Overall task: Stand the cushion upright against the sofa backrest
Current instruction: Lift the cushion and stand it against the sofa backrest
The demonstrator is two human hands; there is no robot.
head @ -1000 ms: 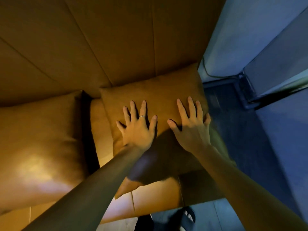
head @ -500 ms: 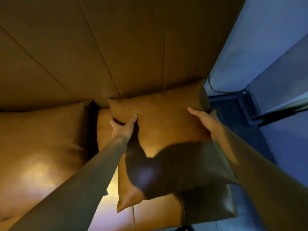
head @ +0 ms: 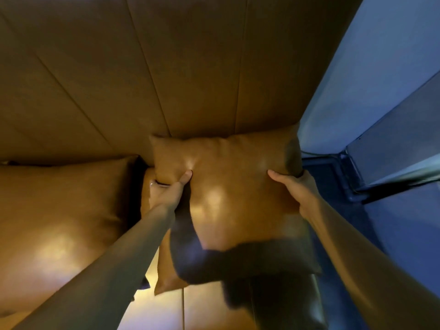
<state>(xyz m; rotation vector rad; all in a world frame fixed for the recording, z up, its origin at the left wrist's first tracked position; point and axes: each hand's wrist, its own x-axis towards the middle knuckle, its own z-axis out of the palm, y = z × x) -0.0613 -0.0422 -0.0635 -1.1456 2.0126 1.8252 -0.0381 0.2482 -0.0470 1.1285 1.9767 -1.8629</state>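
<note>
Two hands hold one cushion point(head: 233, 198) by its side edges. The left hand point(head: 171, 189) grips the left edge near the upper corner, thumb pressed into the front face and the other fingers tucked behind the edge; a ring point(head: 151, 185) shows on one of those fingers. The right hand point(head: 294, 186) grips the right edge, thumb lying on the front face, the rest of the fingers wrapped around the back and out of sight.

Counted: two tan cushions, two bare forearms, one sofa. No brand, label or writing can be read anywhere.

The held cushion sits between the hands, at the right end of the sofa seat point(head: 209, 308). Its upper edge touches the backrest point(head: 166, 67), where the vertical seams of the panels come down, and its lower edge lies toward the front of the seat, so the cushion is tilted rather than fully upright. A dark shadow covers its lower part. The second cushion point(head: 62, 210) lies to the left, just beside the left hand, apart from the held one. To the right of the sofa is a blue-lit wall point(head: 371, 75) and floor.
</note>
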